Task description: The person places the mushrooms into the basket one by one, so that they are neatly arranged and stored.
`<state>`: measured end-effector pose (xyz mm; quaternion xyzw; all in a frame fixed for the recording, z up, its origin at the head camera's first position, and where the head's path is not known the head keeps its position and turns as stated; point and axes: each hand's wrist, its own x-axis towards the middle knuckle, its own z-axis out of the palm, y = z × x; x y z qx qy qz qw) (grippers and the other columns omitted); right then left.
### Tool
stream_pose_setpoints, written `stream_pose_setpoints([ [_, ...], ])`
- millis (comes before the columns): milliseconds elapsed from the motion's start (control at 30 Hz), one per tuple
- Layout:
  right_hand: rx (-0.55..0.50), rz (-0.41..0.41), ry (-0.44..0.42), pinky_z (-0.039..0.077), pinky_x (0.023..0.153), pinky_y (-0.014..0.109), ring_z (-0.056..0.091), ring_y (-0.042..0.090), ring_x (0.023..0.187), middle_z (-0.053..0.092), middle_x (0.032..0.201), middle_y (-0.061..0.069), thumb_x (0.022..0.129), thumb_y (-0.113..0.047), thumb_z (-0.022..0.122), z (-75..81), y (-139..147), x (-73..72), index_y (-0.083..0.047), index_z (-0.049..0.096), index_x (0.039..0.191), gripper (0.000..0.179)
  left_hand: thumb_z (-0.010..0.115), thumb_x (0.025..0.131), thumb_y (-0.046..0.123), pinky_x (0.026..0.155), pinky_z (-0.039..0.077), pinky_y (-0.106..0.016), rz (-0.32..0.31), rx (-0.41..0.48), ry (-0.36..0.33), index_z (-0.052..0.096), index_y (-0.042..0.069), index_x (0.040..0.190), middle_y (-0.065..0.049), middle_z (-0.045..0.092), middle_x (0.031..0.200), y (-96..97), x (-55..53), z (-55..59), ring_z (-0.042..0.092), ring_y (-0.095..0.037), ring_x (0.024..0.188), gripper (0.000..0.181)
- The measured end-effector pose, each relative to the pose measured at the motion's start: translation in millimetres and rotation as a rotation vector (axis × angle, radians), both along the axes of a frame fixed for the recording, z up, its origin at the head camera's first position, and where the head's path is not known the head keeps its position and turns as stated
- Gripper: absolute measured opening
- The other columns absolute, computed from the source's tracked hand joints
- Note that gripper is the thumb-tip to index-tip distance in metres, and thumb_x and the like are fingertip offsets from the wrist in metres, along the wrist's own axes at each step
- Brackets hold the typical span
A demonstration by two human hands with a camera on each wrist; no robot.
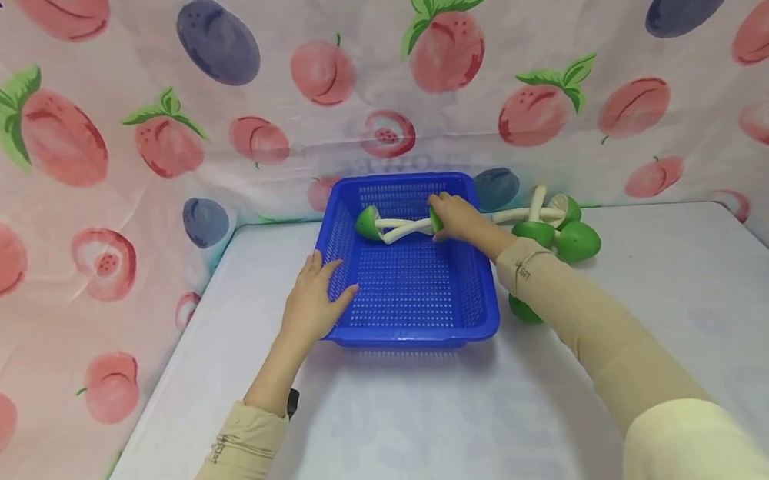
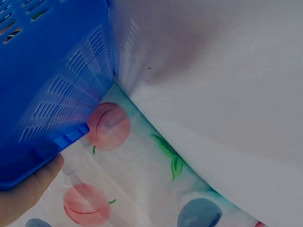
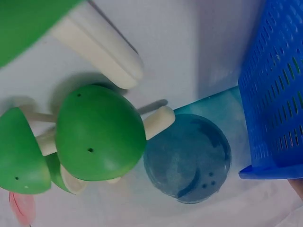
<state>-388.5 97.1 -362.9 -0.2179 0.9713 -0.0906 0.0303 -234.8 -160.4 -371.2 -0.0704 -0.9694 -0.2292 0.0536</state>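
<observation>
A blue plastic basket (image 1: 408,337) with perforated sides stands on the table. My left hand (image 1: 308,301) rests on its left rim, thumb and index finger spread over the inside. In the left wrist view, part of that hand (image 2: 35,191) lies along the outside of the rim. My right hand (image 1: 455,216) reaches over the basket's right side and grips a toy mushroom by its green cap (image 1: 435,223); its pale stem points left. A second green-capped toy mushroom (image 1: 369,224) lies in the basket's back left part, its stem pointing right.
Several more green-capped mushrooms (image 1: 577,241) lie in a pile to the right of the basket, partly hidden by my right forearm. A fruit-patterned cloth (image 1: 381,62) hangs behind the white table (image 1: 404,439) and down its left side.
</observation>
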Motion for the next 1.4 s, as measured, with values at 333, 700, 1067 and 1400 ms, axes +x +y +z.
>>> stream_pose_setpoints([
  [333, 0.064, -0.032, 0.052, 0.041, 0.099, 0.055, 0.039, 0.044, 0.124, 0.042, 0.136, 0.021, 0.076, -0.015, 0.078, -6.1, -2.5, -9.9, -0.003, 0.047, 0.135, 0.067, 0.056, 0.091, 0.041, 0.114, 0.022, -0.054, -0.003, -0.003, -0.011, 0.044, 0.005, 0.139, -0.027, 0.022, 0.152, 1.0, 1.6, 1.2, 0.016, -0.037, 0.145, 0.061],
  [700, 0.074, 0.004, 0.059, 0.046, 0.097, 0.048, 0.050, 0.041, 0.115, 0.053, 0.127, 0.023, 0.079, -0.001, 0.072, -6.5, -0.1, -7.1, 0.003, 0.052, 0.126, 0.052, 0.055, 0.092, 0.042, 0.114, 0.022, -0.054, -0.005, -0.005, -0.016, 0.044, 0.005, 0.140, -0.026, 0.022, 0.152, 2.9, 0.4, 2.0, 0.015, -0.037, 0.145, 0.061],
  [1067, 0.005, 0.000, 0.058, 0.041, 0.101, 0.051, 0.046, 0.042, 0.120, 0.050, 0.133, 0.023, 0.082, -0.001, 0.068, -7.9, 0.4, -6.3, -0.002, 0.040, 0.140, 0.064, 0.056, 0.091, 0.042, 0.113, 0.023, -0.056, 0.002, -0.002, -0.016, 0.044, 0.006, 0.140, -0.026, 0.021, 0.153, 2.9, 1.6, 2.0, 0.016, -0.038, 0.144, 0.062],
  [1400, 0.043, -0.024, 0.029, 0.045, 0.094, 0.051, 0.049, 0.038, 0.114, 0.054, 0.126, 0.020, 0.080, -0.015, 0.075, -5.7, -2.7, -4.6, -0.003, 0.051, 0.131, 0.058, 0.055, 0.092, 0.043, 0.114, 0.022, -0.056, 0.008, -0.014, -0.030, 0.043, 0.006, 0.141, -0.025, 0.020, 0.153, 2.3, 0.8, 2.9, 0.014, -0.037, 0.145, 0.062],
])
